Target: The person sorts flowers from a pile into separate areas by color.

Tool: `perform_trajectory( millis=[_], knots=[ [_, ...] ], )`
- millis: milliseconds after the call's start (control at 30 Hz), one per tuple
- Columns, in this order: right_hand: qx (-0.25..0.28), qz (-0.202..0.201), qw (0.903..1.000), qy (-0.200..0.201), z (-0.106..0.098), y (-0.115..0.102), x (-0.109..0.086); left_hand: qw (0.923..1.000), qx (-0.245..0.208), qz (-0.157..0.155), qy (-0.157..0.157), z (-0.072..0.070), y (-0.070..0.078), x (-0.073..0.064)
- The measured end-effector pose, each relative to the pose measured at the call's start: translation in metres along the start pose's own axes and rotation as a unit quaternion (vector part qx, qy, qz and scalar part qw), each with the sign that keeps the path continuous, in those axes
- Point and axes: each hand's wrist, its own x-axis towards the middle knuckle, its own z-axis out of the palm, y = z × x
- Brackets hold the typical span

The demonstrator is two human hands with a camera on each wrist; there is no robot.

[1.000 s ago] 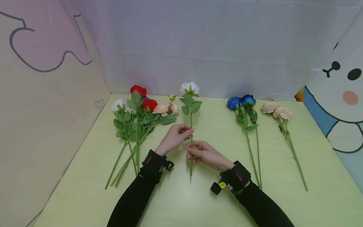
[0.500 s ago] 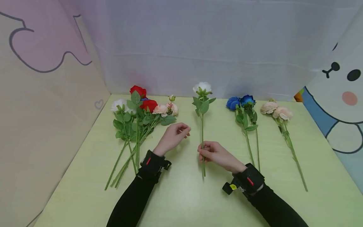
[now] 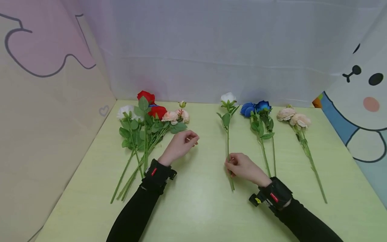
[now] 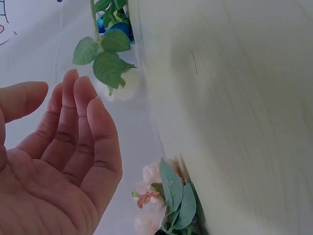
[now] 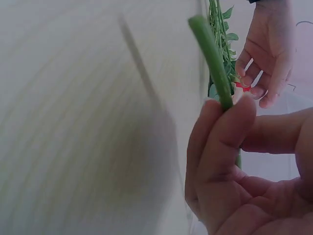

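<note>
In the head view my right hand [image 3: 245,168] pinches the green stem of a white rose [image 3: 228,98], held bloom up a little above the table. The right wrist view shows the stem's cut end [image 5: 212,56] sticking out past the curled fingers. My left hand [image 3: 181,144] hovers to the left of that rose with nothing in it. Its fingers [image 4: 100,127] are loosely bent in the left wrist view, the thumb apart from them. Behind and left of the left hand lies a bunch of mixed flowers, with red roses [image 3: 158,111], a white rose [image 3: 125,111] and pink flowers [image 3: 170,116].
On the right of the table [image 3: 193,215] lie two blue roses [image 3: 262,106], close to the held rose. Farther right are pale pink flowers [image 3: 300,120] on long stems. A white curtain [image 3: 211,50] stands along the table's back edge.
The left hand has let go of the white rose's stem and drawn slightly left. The right hand has carried the rose to the right, toward the blue roses.
</note>
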Motion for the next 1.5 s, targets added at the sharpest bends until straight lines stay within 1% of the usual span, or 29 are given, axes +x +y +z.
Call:
perform_trajectory(
  millis=[133, 233, 433, 533, 600, 667, 733, 800, 900, 1100, 1167, 1267, 1367, 1433, 1500],
  knots=[
    [-0.036, 0.021, 0.9990, 0.015, 0.001, 0.001, 0.002, 0.9999, 0.009, 0.004, -0.005, -0.001, 0.000, -0.002],
    [-0.063, 0.033, 0.9973, 0.019, 0.001, 0.001, 0.004, 0.9998, 0.015, 0.007, -0.009, -0.002, 0.001, -0.002],
    [-0.117, 0.052, 0.9917, 0.009, 0.002, -0.001, 0.011, 0.9998, 0.015, 0.002, -0.014, -0.003, 0.002, -0.003],
    [-0.131, 0.056, 0.9898, 0.000, 0.000, -0.002, 0.015, 0.9997, 0.014, 0.000, -0.018, -0.003, 0.001, -0.003],
    [-0.135, 0.067, 0.9886, 0.003, -0.002, -0.002, 0.016, 0.9997, 0.014, 0.000, -0.020, -0.002, 0.000, -0.003],
    [-0.138, 0.080, 0.9871, 0.012, -0.004, -0.001, 0.018, 0.9997, 0.013, 0.001, -0.021, -0.002, -0.001, -0.003],
    [-0.143, 0.089, 0.9852, 0.031, -0.007, 0.000, 0.020, 0.9997, 0.013, 0.000, -0.022, -0.002, -0.002, -0.004],
    [-0.144, 0.090, 0.9843, 0.047, -0.009, 0.001, 0.022, 0.9997, 0.012, -0.002, -0.022, -0.003, -0.003, -0.004],
    [-0.137, 0.084, 0.9853, 0.059, -0.011, 0.003, 0.025, 0.9996, 0.014, -0.006, -0.023, -0.003, -0.004, -0.004],
    [-0.109, 0.074, 0.9901, 0.047, -0.009, 0.004, 0.031, 0.9994, 0.023, -0.009, -0.025, -0.002, -0.003, -0.005],
    [-0.087, 0.078, 0.9923, 0.042, -0.008, 0.003, 0.031, 0.9993, 0.025, -0.010, -0.026, -0.002, -0.003, -0.005],
    [-0.041, 0.082, 0.9952, 0.034, -0.007, 0.002, 0.032, 0.9992, 0.027, -0.012, -0.026, -0.002, -0.003, -0.005],
    [0.002, 0.083, 0.9963, 0.023, -0.006, 0.003, 0.032, 0.9991, 0.029, -0.013, -0.026, -0.003, -0.002, -0.006],
    [0.014, 0.087, 0.9960, 0.018, -0.006, 0.003, 0.033, 0.9991, 0.029, -0.014, -0.028, -0.003, -0.002, -0.006],
    [0.007, 0.092, 0.9957, 0.012, -0.006, 0.004, 0.033, 0.9990, 0.028, -0.015, -0.032, -0.004, -0.002, -0.007]
  ],
)
